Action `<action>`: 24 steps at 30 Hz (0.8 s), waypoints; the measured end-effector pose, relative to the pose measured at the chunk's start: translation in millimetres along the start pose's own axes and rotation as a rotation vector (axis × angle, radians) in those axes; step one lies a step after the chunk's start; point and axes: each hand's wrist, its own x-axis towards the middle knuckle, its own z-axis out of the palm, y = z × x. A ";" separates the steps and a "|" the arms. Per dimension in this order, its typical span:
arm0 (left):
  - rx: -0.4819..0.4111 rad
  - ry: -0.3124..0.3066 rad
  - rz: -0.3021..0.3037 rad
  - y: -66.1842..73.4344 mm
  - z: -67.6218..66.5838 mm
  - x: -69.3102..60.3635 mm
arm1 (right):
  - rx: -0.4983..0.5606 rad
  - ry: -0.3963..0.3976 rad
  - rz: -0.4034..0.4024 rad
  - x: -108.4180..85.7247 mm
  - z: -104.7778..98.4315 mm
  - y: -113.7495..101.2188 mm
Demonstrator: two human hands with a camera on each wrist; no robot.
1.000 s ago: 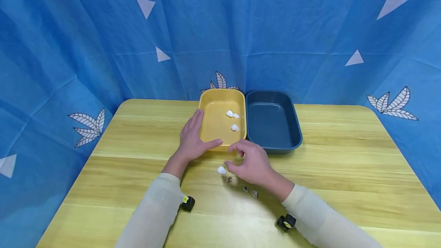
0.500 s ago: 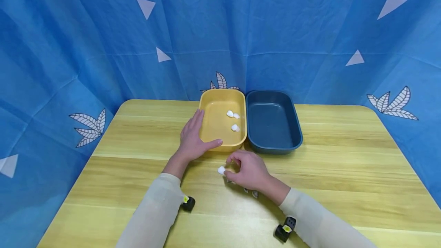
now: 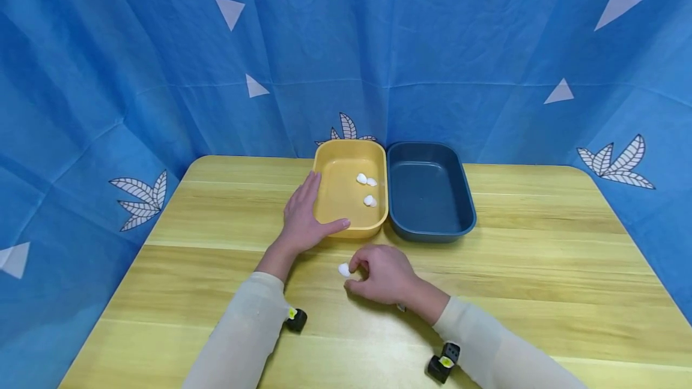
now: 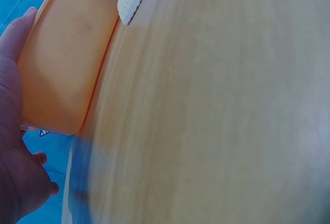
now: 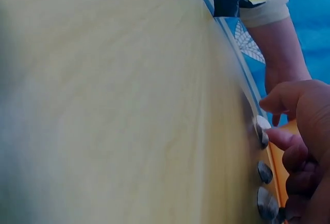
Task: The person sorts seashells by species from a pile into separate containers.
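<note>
My left hand [image 3: 303,221] lies along the left side of a yellow tray [image 3: 324,212], fingers straight, thumb on the front rim. Several white seashells [image 3: 361,178] sit in the tray's right half. In front of it my right hand [image 3: 386,275] hovers low over the table, thumb and index finger bent and apart. Beside those fingertips a white seashell [image 3: 343,269] with a ridged edge rests on the wood. The right wrist view shows dark seashells [image 5: 264,172] in a row under the hand, the index fingertip close to one. From the head they are mostly hidden.
A dark blue tray [image 3: 430,197] stands against the yellow tray's right side, with no shells seen in it. Both are near the back edge of the wooden table [image 3: 540,269]. Behind hangs a blue patterned curtain [image 3: 459,35]. Black wrist cameras [image 3: 443,363] are strapped to the sleeves.
My right hand has moved down and slightly left from the yellow tray's front edge, covering most dark seashells. The white seashell on the table has shifted slightly left. My left hand has stayed put.
</note>
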 end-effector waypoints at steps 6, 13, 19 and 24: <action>-0.003 -0.004 -0.006 0.3 -0.2 -0.7 | 0.036 0.027 -0.055 4.6 1.4 -1.5; 0.005 -0.008 -0.016 2.4 -0.1 -1.6 | 0.030 0.013 -0.067 12.6 1.8 2.9; 0.000 0.001 -0.011 3.0 -0.4 -1.6 | 0.016 0.002 -0.070 15.3 2.7 3.2; 0.003 0.003 -0.003 2.4 -0.6 -0.8 | 0.002 0.001 -0.072 16.2 2.1 2.6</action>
